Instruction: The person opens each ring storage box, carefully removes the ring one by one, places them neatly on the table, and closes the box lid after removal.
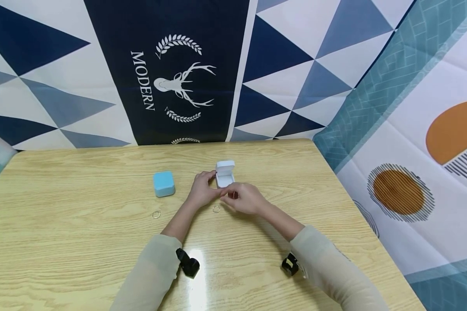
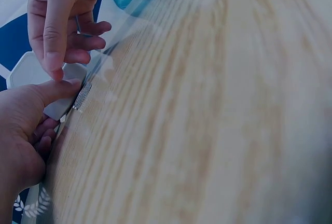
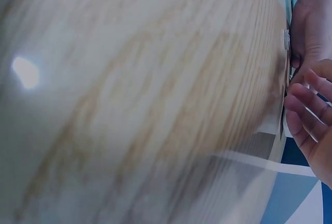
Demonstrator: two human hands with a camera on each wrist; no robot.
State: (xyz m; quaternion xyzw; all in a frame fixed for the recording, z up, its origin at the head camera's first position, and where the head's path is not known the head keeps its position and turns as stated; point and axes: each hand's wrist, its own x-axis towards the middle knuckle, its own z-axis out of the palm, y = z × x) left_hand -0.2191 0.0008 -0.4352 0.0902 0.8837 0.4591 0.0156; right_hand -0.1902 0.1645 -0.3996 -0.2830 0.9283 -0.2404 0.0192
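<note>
An open white ring box (image 1: pixel 225 179) stands near the back of the table, lid raised. My left hand (image 1: pixel 203 189) grips it from the left, thumb along its front, as the left wrist view shows too, with the box (image 2: pixel 31 71) partly behind both hands. At the box's front, my right hand (image 1: pixel 246 198) has loosely bent fingers and nothing visible in them; its index fingertip meets the left thumb. In the right wrist view the fingers of this hand (image 3: pixel 319 123) are spread. A ring (image 1: pixel 216 209) lies on the table just in front, its sparkling band (image 2: pixel 83 97) facing the left wrist camera.
A closed light-blue box (image 1: pixel 164 183) sits left of the left hand, and a second ring (image 1: pixel 156 214) lies in front of it. The wooden table (image 1: pixel 81 259) ends at a patterned cloth (image 1: pixel 186 69) behind and another (image 1: pixel 412 194) on the right.
</note>
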